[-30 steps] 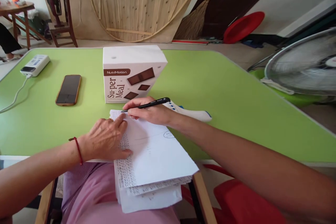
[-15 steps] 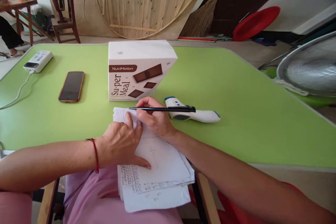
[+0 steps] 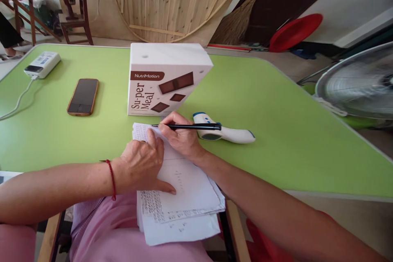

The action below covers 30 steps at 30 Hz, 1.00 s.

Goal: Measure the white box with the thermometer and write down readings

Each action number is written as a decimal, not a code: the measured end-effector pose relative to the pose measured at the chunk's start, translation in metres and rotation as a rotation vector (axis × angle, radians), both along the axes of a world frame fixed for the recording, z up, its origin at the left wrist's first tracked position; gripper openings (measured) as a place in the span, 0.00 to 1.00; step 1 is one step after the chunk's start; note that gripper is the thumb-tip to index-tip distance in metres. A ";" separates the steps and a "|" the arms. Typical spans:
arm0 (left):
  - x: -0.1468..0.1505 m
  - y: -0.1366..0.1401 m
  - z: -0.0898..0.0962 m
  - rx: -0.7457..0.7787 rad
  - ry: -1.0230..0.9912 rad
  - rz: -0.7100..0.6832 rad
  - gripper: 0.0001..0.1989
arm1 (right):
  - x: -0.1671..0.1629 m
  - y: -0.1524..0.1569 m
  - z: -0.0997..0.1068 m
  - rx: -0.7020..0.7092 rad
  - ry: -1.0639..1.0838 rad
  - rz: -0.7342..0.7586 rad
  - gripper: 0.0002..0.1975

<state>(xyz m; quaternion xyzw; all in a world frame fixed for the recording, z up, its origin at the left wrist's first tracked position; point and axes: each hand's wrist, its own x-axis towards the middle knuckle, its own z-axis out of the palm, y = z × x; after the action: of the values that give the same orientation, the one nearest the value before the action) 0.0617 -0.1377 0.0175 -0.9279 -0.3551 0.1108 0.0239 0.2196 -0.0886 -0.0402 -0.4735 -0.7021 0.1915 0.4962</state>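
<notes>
My right hand (image 3: 181, 138) is closed round a black pen (image 3: 199, 126), its tip near the top of a stack of handwritten papers (image 3: 190, 190). The pen lies almost level, pointing left. Spread over the left side of the sheets is my left hand (image 3: 143, 163), thumb stretched out, index finger close to the written lines. It holds nothing and presses on the paper. The stack overlaps the table's front edge and hangs over the lap. Just beyond the hands stands a white and brown NutriMotion box (image 3: 168, 77). A white infrared thermometer (image 3: 236, 135) lies right of my right hand.
On the green table (image 3: 270, 131), a phone (image 3: 83, 96) lies left of the box. Farther left is a white power bank (image 3: 43, 64) with a cable. A fan (image 3: 362, 77) stands beyond the right edge. Part of another person's leg (image 3: 9, 32) shows at the far left.
The pen has shifted slightly and its back end reaches less far right. My left fingers are drawn in a little. The whole view has moved slightly.
</notes>
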 end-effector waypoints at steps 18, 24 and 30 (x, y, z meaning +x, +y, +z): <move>0.001 0.001 0.003 0.002 0.025 0.001 0.62 | 0.000 0.001 -0.001 -0.053 -0.026 0.011 0.08; -0.001 0.001 0.003 -0.001 0.034 -0.006 0.62 | -0.001 0.001 0.000 -0.068 -0.027 0.002 0.08; 0.001 0.001 0.005 -0.017 0.036 0.006 0.62 | -0.001 0.001 0.000 -0.082 -0.038 0.002 0.08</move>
<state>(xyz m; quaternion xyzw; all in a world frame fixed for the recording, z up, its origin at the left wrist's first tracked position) 0.0628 -0.1370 0.0228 -0.9249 -0.3564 0.1304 0.0222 0.2187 -0.0877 -0.0400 -0.4964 -0.7034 0.2114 0.4628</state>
